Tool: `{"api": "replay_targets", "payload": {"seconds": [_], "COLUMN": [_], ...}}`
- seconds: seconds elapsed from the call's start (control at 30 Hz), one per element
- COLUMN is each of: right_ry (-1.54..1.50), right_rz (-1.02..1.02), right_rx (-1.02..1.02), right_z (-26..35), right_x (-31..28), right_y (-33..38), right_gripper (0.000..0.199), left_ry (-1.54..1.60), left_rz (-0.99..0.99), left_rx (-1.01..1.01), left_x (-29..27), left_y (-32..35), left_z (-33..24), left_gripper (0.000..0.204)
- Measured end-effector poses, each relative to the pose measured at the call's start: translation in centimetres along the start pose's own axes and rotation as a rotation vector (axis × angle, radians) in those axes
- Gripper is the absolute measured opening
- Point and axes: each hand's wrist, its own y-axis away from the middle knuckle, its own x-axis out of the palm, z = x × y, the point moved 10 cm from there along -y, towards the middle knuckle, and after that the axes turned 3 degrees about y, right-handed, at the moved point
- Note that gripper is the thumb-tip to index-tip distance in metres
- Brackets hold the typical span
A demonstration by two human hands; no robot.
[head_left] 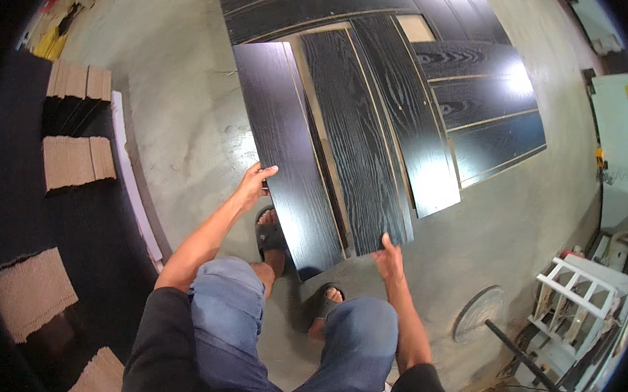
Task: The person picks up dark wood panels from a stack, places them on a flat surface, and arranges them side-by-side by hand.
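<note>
From my end, the far left shows tan ribbed blocks [79,161] on a black covering, with a long white strip [132,174] beside them on the floor [179,109].

Next comes my left hand [253,184], its fingers clamped on the outer long edge of the left panel [288,148], thumb on top and the rest tucked out of view. That dark, wood-grained panel slants down toward me, its near end between my sandals [268,234]. I'd want that grip firm and the panel level, with toes drawn out from below its corner.

The middle panel [354,126] lies just to its right, a narrow gap between them; I can't tell whether anything joins the two. My right hand [389,257] has its fingers closed on the near end of this one, by its right corner, thumb above. With one hand at a side and the other at an end, I judge twisting the main risk, so both should lift and lower evenly, without scraping the glossy faces or gold lines.

Further right, the third panel [408,123] overlaps the flat stack [488,110]; I'd leave room there so edges don't knock. A round base [479,315] stands well apart.
</note>
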Motion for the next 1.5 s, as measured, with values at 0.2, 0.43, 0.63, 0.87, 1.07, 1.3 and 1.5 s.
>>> {"api": "replay_targets", "payload": {"seconds": [0.2, 0.43, 0.63, 0.87, 1.07, 1.3, 1.5], "right_ry": [-0.059, 0.169, 0.106, 0.024, -0.036, 0.053, -0.02], "right_rz": [-0.057, -0.055, 0.057, 0.378, 0.373, 0.358, 0.465], "right_rx": [-0.18, -0.334, -0.329, -0.262, -0.3, -0.452, -0.453], "right_z": [14.1, 29.7, 33.4, 27.8, 25.7, 26.5, 24.3], "right_x": [7.7, 9.1, 13.6, 22.0, 23.0, 23.4, 29.5], "right_y": [18.5, 45.4, 65.7, 71.1, 73.5, 77.4, 80.4], "right_gripper": [0.051, 0.055, 0.076, 0.068, 0.079, 0.079, 0.08], "left_ry": [0.065, 0.47, 0.547, 0.981, 0.811, 0.859, 0.783], "left_rz": [-0.144, -0.297, -0.386, -0.185, -0.173, -0.118, -0.298], "left_rx": [0.128, 0.302, 0.537, 0.68, 0.972, 1.033, 0.919], "left_x": [-2.4, -1.0, -0.7, 1.7, 1.6, -1.5, -1.2], "left_y": [12.7, 37.5, 59.1, 68.5, 76.1, 80.8, 81.5], "left_z": [-5.5, -13.3, -21.1, -28.7, -37.0, -38.5, -40.0], "left_gripper": [0.034, 0.045, 0.043, 0.063, 0.065, 0.072, 0.107]}}
